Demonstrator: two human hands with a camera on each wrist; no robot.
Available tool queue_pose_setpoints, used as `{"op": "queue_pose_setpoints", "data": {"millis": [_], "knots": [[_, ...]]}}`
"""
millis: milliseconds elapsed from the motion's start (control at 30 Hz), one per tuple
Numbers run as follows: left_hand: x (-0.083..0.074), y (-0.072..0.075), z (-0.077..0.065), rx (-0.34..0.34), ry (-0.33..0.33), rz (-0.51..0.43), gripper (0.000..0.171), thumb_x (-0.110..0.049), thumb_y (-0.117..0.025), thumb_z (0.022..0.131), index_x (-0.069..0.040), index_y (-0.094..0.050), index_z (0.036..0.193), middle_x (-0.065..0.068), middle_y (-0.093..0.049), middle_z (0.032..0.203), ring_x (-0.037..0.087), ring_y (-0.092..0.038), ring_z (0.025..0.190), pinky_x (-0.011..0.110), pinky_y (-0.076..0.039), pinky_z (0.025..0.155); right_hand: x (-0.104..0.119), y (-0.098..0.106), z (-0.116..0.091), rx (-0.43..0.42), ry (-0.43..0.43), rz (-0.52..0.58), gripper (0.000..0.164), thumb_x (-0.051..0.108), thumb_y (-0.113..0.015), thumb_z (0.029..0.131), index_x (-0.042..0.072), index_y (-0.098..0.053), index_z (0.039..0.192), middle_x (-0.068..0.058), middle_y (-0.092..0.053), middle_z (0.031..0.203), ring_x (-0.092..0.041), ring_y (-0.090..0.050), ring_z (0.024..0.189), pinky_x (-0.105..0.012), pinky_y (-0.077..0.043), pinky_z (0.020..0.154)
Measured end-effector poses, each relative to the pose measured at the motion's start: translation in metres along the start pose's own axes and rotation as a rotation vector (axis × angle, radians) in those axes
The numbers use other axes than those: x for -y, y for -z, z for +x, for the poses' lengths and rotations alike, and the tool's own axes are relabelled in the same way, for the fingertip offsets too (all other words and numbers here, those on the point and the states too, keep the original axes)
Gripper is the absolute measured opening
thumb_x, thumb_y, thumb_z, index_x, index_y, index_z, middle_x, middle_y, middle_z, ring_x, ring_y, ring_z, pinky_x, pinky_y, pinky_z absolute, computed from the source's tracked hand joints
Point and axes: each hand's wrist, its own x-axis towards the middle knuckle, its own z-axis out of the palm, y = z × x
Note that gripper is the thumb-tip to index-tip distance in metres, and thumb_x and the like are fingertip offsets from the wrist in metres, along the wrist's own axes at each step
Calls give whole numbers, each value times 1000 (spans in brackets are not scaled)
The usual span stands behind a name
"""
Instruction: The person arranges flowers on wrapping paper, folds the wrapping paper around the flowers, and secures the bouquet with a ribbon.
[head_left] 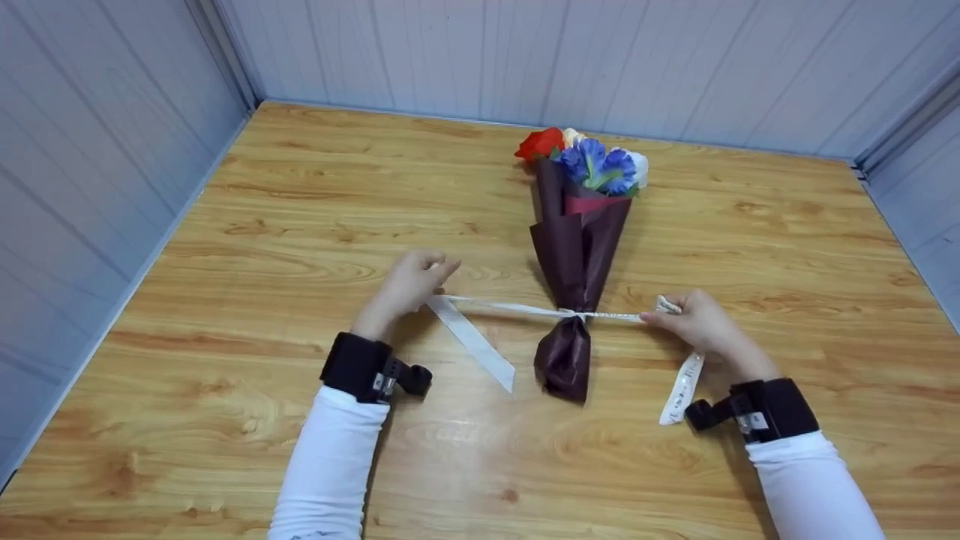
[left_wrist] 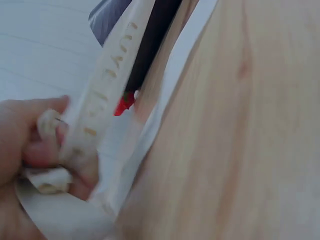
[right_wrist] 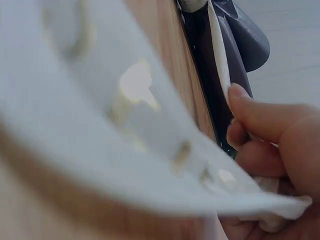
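A bouquet in dark maroon wrapping paper (head_left: 574, 247) lies on the table, its red, blue and white flowers (head_left: 592, 161) toward the back wall. White ribbon (head_left: 510, 306) with gold lettering circles the narrow neck of the wrapping and stretches out to both sides. On the left, my left hand (head_left: 409, 285) grips one end, with a loose tail (head_left: 476, 345) hanging down; in the left wrist view the ribbon (left_wrist: 95, 110) winds through the fingers. My right hand (head_left: 697, 322) pinches the other end between thumb and curled fingers, its tail (head_left: 682, 390) dangling below.
The wood-grain table (head_left: 225, 300) extends around the bouquet on all sides. Pale panel walls (head_left: 480, 60) stand along its back, left and right edges. Black wrist straps with small cameras (head_left: 412, 380) sit on both forearms.
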Motion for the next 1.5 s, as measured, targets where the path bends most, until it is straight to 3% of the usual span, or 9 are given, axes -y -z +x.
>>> {"op": "queue_pose_setpoints", "data": {"millis": [100, 267, 433, 500, 600, 700, 767, 933, 1500], "knots": [[-2, 3, -2, -156, -21, -25, 39, -25, -59, 94, -12, -41, 61, -3, -49, 58, 10, -34, 47, 22, -30, 48, 1, 4, -3, -8, -52, 107, 27, 21, -63, 92, 7, -59, 69, 12, -40, 53, -3, -36, 50, -18, -33, 48], [-15, 2, -9, -395, 5, 334, 22, -20, -63, 90, -1, -61, 101, 20, -55, 104, 31, -54, 92, 40, -43, 82, 8, 9, -8, -99, -103, -5, 41, 34, -61, 92, -6, -66, 95, 3, -59, 68, -9, -47, 62, -21, -39, 55], [-33, -11, -15, -461, 90, 584, 52, -23, -67, 87, -12, -51, 135, 35, -12, 149, 56, 2, 138, 74, -2, 103, 19, 3, -10, -299, -98, -82, 55, 32, -62, 91, -11, -41, 119, -28, -43, 116, -31, -46, 94, -36, -42, 76], [-39, -19, -16, -398, 45, 641, 50, -23, -67, 87, -13, -53, 134, 33, -11, 151, 55, 10, 138, 75, 5, 101, 26, -3, -9, -372, -49, -61, 53, 24, -64, 90, -9, -38, 122, -31, -33, 126, -38, -38, 109, -45, -37, 89], [-43, -34, -14, -125, -107, 706, 43, -26, -67, 87, -14, -58, 127, 31, -12, 152, 48, 8, 141, 70, 8, 105, 36, -18, -6, -429, 136, -95, 41, 11, -67, 85, -9, -48, 115, -34, -38, 130, -46, -33, 121, -55, -25, 103], [-43, -50, -10, 189, -201, 679, 30, -29, -68, 86, -11, -63, 110, 28, -20, 151, 43, 0, 143, 65, 5, 109, 47, -36, -2, -358, 292, -164, 29, 6, -69, 82, -7, -59, 105, -30, -54, 118, -46, -42, 117, -56, -28, 102], [-42, -57, -6, 283, -226, 685, 25, -29, -69, 85, -10, -65, 101, 24, -31, 146, 40, -15, 141, 63, -1, 111, 53, -45, 1, -283, 339, -189, 27, 5, -69, 81, -6, -61, 104, -27, -59, 111, -44, -49, 110, -55, -34, 98], [-43, -56, -4, 303, -308, 642, 12, -17, -62, 91, -4, -62, 89, 6, -58, 86, 21, -52, 84, 37, -42, 84, 58, -52, 5, -157, 285, -225, 29, 5, -67, 84, -3, -59, 110, -22, -62, 109, -40, -54, 107, -53, -40, 94], [-65, -77, -16, 647, -428, 561, 24, -13, -66, 88, -8, -57, 67, -8, -45, 63, 5, -40, 59, 16, -31, 58, 56, -55, 3, -33, 318, -315, 38, 8, -65, 86, 10, -59, 124, -17, -61, 114, -36, -53, 107, -55, -36, 91]]}}
